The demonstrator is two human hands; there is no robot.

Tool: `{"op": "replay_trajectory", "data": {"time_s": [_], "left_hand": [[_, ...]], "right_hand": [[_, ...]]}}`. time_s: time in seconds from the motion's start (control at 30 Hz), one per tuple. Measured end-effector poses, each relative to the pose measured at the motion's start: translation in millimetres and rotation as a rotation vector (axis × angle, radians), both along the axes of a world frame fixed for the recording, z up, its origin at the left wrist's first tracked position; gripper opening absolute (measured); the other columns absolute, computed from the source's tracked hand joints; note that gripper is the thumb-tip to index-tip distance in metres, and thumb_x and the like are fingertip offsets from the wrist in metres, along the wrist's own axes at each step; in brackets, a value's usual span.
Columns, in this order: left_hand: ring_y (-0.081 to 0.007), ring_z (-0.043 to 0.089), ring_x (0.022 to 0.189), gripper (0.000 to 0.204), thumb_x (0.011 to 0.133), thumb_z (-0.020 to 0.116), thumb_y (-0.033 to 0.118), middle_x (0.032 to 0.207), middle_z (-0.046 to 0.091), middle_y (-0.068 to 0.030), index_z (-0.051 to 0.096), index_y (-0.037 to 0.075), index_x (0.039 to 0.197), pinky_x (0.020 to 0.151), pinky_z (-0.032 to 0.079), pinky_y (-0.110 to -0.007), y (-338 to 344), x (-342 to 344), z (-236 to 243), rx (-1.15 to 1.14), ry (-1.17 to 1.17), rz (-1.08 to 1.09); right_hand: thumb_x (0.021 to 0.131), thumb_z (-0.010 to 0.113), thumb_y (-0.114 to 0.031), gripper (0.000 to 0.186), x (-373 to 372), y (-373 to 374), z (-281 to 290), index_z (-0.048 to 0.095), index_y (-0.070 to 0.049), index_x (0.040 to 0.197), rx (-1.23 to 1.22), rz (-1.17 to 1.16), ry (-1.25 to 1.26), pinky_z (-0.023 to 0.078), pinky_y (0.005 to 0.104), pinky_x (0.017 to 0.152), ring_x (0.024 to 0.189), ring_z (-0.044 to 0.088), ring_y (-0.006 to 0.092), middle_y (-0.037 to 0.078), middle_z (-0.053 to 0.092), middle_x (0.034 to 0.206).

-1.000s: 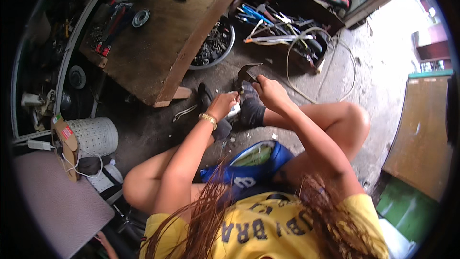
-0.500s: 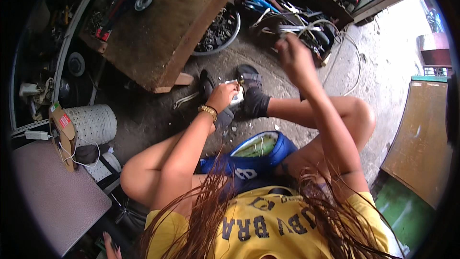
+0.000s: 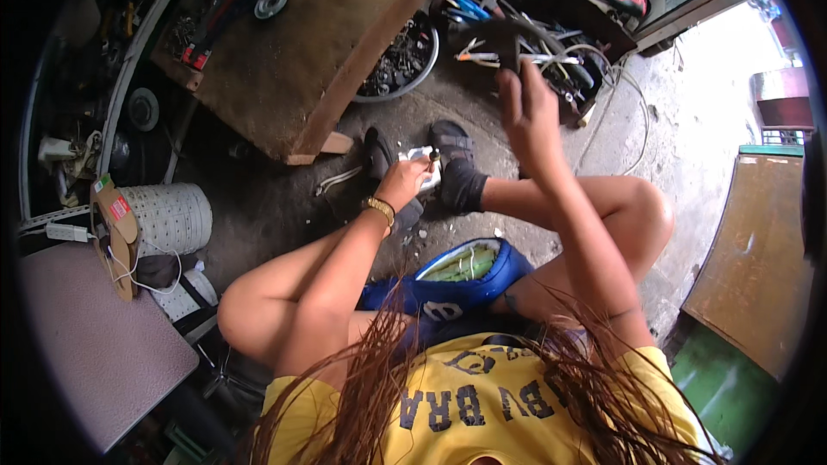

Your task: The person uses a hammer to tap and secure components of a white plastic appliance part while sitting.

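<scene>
My left hand [image 3: 407,182], with a bracelet at the wrist, is low between my feet. Its fingers pinch a small, dark, upright piece [image 3: 435,158] with a brassy tint, too small to name exactly. This piece stands at a pale block [image 3: 433,176] on the ground, partly hidden by the hand. Raised higher and to the right, my right hand [image 3: 534,116] is closed on a dark hammer [image 3: 508,37], whose head is smeared by motion. The hammer shows in front of the tool box, well apart from the left hand.
A wooden bench [image 3: 258,52] stands at the far left, beside a basin of dark metal parts [image 3: 398,60]. Behind my right hand is a box of tools [image 3: 594,108] with a loose cable [image 3: 644,120]. A blue bag [image 3: 508,280] sits between my legs.
The right hand has shifted slightly, and the hammer's dark head now shows above it as a blur. My left hand stays by the pale block, where the small upright piece shows more clearly.
</scene>
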State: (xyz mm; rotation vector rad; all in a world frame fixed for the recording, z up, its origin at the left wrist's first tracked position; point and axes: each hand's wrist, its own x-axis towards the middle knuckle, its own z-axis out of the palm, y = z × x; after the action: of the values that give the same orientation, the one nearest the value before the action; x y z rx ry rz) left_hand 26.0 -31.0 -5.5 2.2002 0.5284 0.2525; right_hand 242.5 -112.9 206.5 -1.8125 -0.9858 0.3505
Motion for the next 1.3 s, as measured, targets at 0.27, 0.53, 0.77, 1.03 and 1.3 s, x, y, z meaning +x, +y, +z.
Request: {"op": "replay_trajectory", "data": {"time_s": [0.27,0.53,0.77,1.03,1.3], "left_hand": [[-0.035,0.068,0.083,0.009,0.089,0.063,0.011,0.086,0.068,-0.0153,0.065,0.002,0.089,0.07,0.053,-0.041,-16,-36,-21,0.014,0.058,0.103],[-0.0367,0.066,0.081,0.007,0.091,0.06,0.009,0.085,0.066,-0.016,0.058,0.004,0.097,0.069,0.052,-0.042,-10,-17,-12,0.087,-0.053,0.219],[-0.0359,0.066,0.082,0.006,0.09,0.061,0.008,0.086,0.067,-0.0165,0.061,0.003,0.093,0.068,0.051,-0.042,-4,-2,-8,0.087,-0.077,0.165],[-0.0355,0.067,0.082,0.006,0.087,0.064,0.003,0.086,0.067,-0.0158,0.06,0.002,0.092,0.07,0.053,-0.041,-11,-10,-6,0.047,-0.093,0.189],[-0.0358,0.066,0.08,0.005,0.088,0.062,0.006,0.086,0.067,-0.0158,0.064,0.002,0.089,0.07,0.053,-0.041,-5,-1,-11,0.081,-0.097,0.192]], "right_hand": [[0.097,0.054,-0.03,0.027,-47,-71,-125,0.051,-0.004,0.102,-0.607,0.258,-0.025,0.046,0.0585,0.072,0.084,0.062,0.0508,0.03,0.064,0.082],[0.097,0.055,-0.027,0.024,-16,-44,-78,0.05,-0.004,0.101,-0.448,0.225,-0.07,0.045,0.0576,0.068,0.08,0.061,0.0495,0.029,0.063,0.079],[0.097,0.055,-0.029,0.023,-42,-31,-77,0.051,-0.007,0.103,-0.544,0.377,-0.181,0.046,0.0569,0.064,0.077,0.062,0.0471,0.026,0.063,0.076],[0.097,0.057,-0.023,0.021,-28,11,49,0.049,-0.004,0.099,-0.073,0.331,-0.194,0.044,0.0504,0.06,0.07,0.059,0.0464,0.024,0.059,0.071],[0.097,0.053,-0.029,0.022,-44,-23,-50,0.051,-0.008,0.105,-0.617,0.474,-0.276,0.047,0.0562,0.062,0.07,0.063,0.0448,0.023,0.064,0.071]]}}
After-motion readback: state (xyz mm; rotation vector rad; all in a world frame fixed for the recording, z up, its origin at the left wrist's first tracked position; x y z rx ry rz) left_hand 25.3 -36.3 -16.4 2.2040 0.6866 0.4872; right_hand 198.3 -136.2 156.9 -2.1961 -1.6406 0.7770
